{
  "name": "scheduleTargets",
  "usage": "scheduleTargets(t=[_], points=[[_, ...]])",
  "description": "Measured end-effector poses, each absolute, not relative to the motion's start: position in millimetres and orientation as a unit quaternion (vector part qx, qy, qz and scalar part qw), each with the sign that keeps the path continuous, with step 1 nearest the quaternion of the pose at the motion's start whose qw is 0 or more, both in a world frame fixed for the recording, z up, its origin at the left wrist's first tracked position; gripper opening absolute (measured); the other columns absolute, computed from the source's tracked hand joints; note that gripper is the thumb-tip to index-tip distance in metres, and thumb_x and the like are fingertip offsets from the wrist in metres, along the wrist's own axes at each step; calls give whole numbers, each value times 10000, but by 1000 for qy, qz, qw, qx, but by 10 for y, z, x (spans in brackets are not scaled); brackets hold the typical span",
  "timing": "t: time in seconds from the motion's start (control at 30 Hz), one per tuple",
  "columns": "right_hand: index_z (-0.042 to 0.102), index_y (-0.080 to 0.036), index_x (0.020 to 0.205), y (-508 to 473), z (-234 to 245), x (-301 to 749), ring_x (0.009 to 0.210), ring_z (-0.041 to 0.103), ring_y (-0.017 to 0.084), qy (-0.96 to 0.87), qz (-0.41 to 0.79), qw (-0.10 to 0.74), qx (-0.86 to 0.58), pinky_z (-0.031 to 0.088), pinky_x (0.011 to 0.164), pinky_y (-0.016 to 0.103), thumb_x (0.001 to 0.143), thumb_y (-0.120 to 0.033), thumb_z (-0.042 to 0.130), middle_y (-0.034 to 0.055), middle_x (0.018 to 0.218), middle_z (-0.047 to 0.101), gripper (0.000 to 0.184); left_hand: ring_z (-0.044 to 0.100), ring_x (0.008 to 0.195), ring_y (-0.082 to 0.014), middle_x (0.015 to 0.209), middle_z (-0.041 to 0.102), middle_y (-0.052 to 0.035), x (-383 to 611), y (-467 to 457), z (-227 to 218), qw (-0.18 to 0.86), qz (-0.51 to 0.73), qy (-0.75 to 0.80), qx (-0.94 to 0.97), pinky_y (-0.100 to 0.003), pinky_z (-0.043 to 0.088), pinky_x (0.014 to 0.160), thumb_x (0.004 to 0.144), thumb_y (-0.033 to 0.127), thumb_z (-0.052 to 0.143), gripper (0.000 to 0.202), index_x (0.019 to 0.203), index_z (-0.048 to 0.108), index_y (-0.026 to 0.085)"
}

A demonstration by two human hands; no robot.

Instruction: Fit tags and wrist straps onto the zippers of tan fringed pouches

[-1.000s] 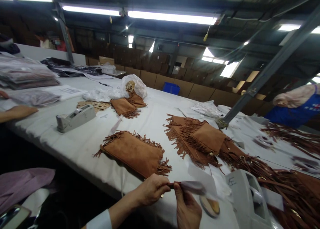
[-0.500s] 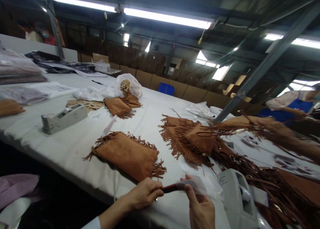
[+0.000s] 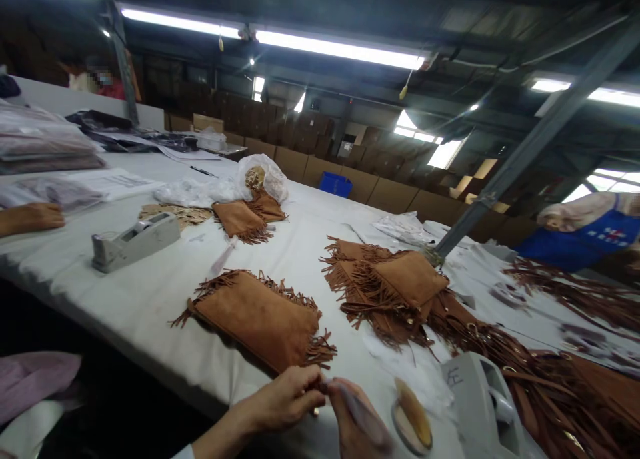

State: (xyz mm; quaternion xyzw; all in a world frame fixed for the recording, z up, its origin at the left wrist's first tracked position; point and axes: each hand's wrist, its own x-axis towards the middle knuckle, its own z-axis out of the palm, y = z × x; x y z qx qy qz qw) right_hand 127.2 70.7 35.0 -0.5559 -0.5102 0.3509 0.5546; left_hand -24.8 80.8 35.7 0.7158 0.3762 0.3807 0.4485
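Observation:
My left hand (image 3: 295,395) is closed in a pinch on the end of a brown leather strap, mostly hidden by the fingers. Against it, fingertips almost touching, my right hand (image 3: 353,415) pinches a thin translucent plastic piece (image 3: 365,415) that lies over the strap. Just beyond my left hand lies a brown suede fringed bag (image 3: 260,319), flat on the white-covered table (image 3: 200,339). To the right of my right hand is a tan oval thing (image 3: 414,415) whose kind I cannot make out.
Fringed bags (image 3: 390,279) are piled at centre right, with brown straps (image 3: 550,385) trailing right. One tape dispenser (image 3: 480,399) stands near right, another (image 3: 137,239) at left. Another person's hand (image 3: 33,217) rests at the left edge. A person in a blue apron (image 3: 585,235) stands far right.
My right hand has moved in toward my left, hiding the strap that showed between them. The other person's arm at right has withdrawn, and a bag lies on the pile there.

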Motion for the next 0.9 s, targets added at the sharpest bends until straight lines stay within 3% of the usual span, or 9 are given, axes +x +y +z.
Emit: scheduleTargets(t=[0.1, 0.2, 0.37, 0.67, 0.83, 0.9], points=[[740, -175, 765, 715, 458, 1317, 812, 686, 261, -444, 380, 568, -579, 552, 760, 315, 595, -554, 772, 49, 789, 752, 417, 552, 1019, -216, 1068, 630, -66, -337, 829, 319, 316, 363, 376, 792, -329, 432, 902, 785, 218, 618, 311, 1090, 555, 214], [736, -162, 762, 716, 532, 1338, 830, 675, 269, -428, 365, 584, -585, 537, 802, 345, 564, -566, 787, 62, 806, 750, 453, 531, 1097, -219, 1049, 646, -62, -416, 899, 223, 223, 356, 406, 811, -394, 317, 1036, 843, 188, 532, 133, 955, 596, 219], [738, -184, 757, 715, 384, 1256, 842, 669, 282, -474, 284, 599, -580, 526, 844, 384, 576, -579, 771, 74, 821, 745, 435, 586, 829, -168, 801, 657, -27, -454, 963, 137, 195, 343, 416, 819, -339, 375, 893, 902, 230, 460, 168, 814, 600, 206], [733, -200, 875, 670, 155, 1057, 867, 674, 252, -587, 394, 498, -503, 554, 786, 330, 708, -468, 721, 57, 883, 733, 316, 560, 831, -185, 746, 631, -44, -525, 879, 155, 204, 363, 405, 814, -345, 395, 856, 887, 252, 455, 219, 732, 596, 190], [745, -247, 898, 634, 324, 1162, 815, 667, 213, -723, 208, 524, -400, 547, 766, 314, 797, -313, 680, 37, 869, 733, 137, 563, 943, -201, 911, 660, -63, -592, 679, 425, 263, 451, 425, 740, -327, 413, 885, 849, 259, 535, 121, 870, 637, 198], [728, -262, 988, 597, 279, 1171, 773, 663, 195, -775, 150, 516, -334, 559, 705, 300, 825, -243, 656, 34, 855, 728, 179, 567, 920, -198, 932, 654, -63, -609, 493, 474, 303, 499, 503, 638, -321, 432, 851, 866, 324, 521, 177, 933, 624, 197]])
